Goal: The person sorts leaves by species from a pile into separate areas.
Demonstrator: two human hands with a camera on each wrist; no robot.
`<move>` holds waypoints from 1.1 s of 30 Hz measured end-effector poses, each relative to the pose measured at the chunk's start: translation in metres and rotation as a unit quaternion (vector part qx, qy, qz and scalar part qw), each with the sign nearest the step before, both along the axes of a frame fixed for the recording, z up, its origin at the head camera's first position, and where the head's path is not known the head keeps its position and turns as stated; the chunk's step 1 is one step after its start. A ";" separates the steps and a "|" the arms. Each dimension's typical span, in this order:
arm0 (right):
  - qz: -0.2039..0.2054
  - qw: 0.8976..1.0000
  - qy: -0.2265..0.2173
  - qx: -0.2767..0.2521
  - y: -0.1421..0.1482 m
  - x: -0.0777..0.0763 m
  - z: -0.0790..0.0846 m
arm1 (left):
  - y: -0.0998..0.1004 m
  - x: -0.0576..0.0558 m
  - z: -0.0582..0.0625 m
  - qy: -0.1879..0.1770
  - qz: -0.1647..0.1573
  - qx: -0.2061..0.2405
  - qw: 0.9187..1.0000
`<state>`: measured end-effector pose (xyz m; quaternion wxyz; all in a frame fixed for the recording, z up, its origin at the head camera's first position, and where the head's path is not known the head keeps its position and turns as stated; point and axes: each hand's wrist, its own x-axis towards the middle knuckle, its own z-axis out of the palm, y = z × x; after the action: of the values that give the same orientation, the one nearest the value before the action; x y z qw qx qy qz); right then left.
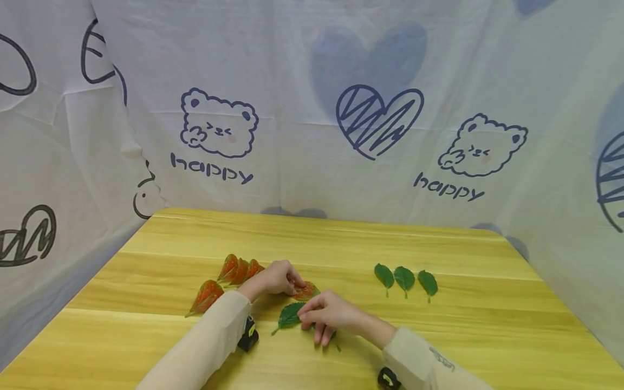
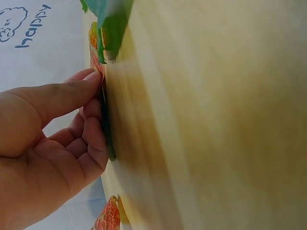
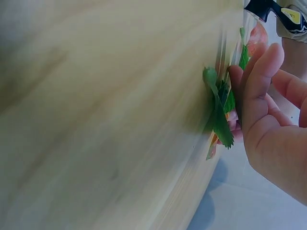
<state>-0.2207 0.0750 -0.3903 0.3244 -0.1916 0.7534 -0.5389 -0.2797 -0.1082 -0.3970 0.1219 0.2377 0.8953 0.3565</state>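
My left hand (image 1: 280, 277) reaches over the middle of the table and pinches the edge of a red leaf (image 1: 307, 291) with green tints between thumb and index finger. In the left wrist view, its other fingers curl beneath. Just nearer lies a green leaf (image 1: 288, 315), its stem pointing toward the front left. My right hand (image 1: 333, 311) hovers low at that leaf's right end, thumb apart from the loosely bent fingers. Beneath those fingers, a second green leaf (image 3: 220, 112) is mostly hidden in the head view and stands out in the right wrist view.
Several red leaves lie left of my left arm, one red leaf (image 1: 207, 297) nearer than the others. Three green leaves stand in a row on the right, with a green leaf (image 1: 404, 279) in its middle. A printed white cloth (image 1: 297, 162) hangs behind the wooden table (image 1: 463, 346).
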 end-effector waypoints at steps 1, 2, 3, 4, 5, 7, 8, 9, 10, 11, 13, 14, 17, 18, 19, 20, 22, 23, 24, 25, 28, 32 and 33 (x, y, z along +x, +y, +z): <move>0.000 1.000 -0.001 0.001 -0.001 0.000 0.000 | 0.000 0.000 0.000 0.000 -0.001 0.000 1.000; 0.000 1.000 -0.001 0.002 -0.001 0.000 0.000 | 0.000 0.000 0.000 0.001 -0.002 0.000 1.000; -0.002 1.000 -0.001 0.002 -0.002 0.000 0.000 | 0.000 0.000 0.000 0.001 -0.003 0.000 1.000; -0.003 1.000 0.000 0.003 -0.002 0.000 0.000 | 0.000 0.000 0.000 0.001 -0.003 -0.002 1.000; -0.005 1.000 0.001 0.003 -0.003 0.000 0.000 | 0.000 0.000 0.000 0.002 -0.003 -0.001 1.000; -0.011 1.000 0.003 0.003 -0.003 0.000 -0.001 | 0.000 0.000 0.000 0.002 -0.002 -0.003 1.000; -0.014 1.000 0.004 0.002 -0.004 0.000 -0.001 | 0.001 0.000 0.000 0.002 -0.001 -0.003 1.000; -0.018 1.000 0.007 0.000 -0.004 0.000 -0.002 | 0.001 0.000 0.000 0.002 0.000 -0.004 1.000; -0.022 1.000 0.012 -0.002 -0.004 0.000 -0.002 | 0.001 0.000 0.000 0.001 0.002 -0.004 1.000; -0.026 1.000 0.016 -0.005 -0.003 0.000 -0.002 | 0.001 0.000 0.000 0.001 0.003 -0.004 1.000; -0.037 0.999 0.032 -0.009 -0.003 0.000 -0.003 | 0.001 0.000 0.000 -0.002 0.006 -0.004 1.000; -0.042 0.998 0.042 -0.010 -0.002 0.000 -0.003 | 0.001 0.000 0.000 -0.003 0.006 -0.003 1.000; -0.061 0.995 0.076 -0.011 -0.001 0.000 -0.001 | 0.001 0.000 0.000 -0.006 0.008 -0.002 1.000; -0.067 0.994 0.087 -0.011 0.000 0.000 0.000 | 0.001 0.000 0.000 -0.006 0.008 -0.002 1.000; -0.073 0.993 0.095 -0.011 0.000 0.001 0.001 | 0.001 -0.001 -0.001 -0.006 0.007 -0.002 1.000; -0.079 0.992 0.102 -0.010 0.000 0.001 0.002 | 0.000 -0.001 -0.001 -0.006 0.007 -0.002 1.000; -0.087 0.990 0.111 -0.008 0.000 0.002 0.003 | 0.000 -0.002 -0.002 -0.005 0.006 -0.002 1.000; -0.090 0.989 0.115 -0.006 0.000 0.001 0.003 | 0.000 -0.002 -0.002 -0.005 0.006 -0.002 1.000; -0.093 0.988 0.119 -0.006 -0.001 0.001 0.003 | 0.000 -0.002 -0.002 -0.005 0.006 -0.001 1.000; -0.097 0.988 0.123 -0.006 -0.001 0.001 0.002 | 0.000 -0.002 -0.002 -0.005 0.007 -0.001 1.000; -0.107 0.985 0.134 -0.006 -0.001 -0.001 0.000 | 0.000 -0.002 -0.002 -0.005 0.009 -0.002 1.000; -0.114 0.984 0.137 -0.006 0.000 -0.001 -0.002 | 0.001 -0.002 -0.002 -0.006 0.007 -0.004 1.000; -0.114 0.984 0.137 -0.006 0.000 -0.001 -0.002 | 0.001 -0.002 -0.002 -0.006 0.005 -0.004 1.000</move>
<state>-0.2220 0.0755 -0.3924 0.1537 -0.1788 0.8042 -0.5456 -0.2817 -0.1074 -0.3993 0.1266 0.2301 0.8971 0.3552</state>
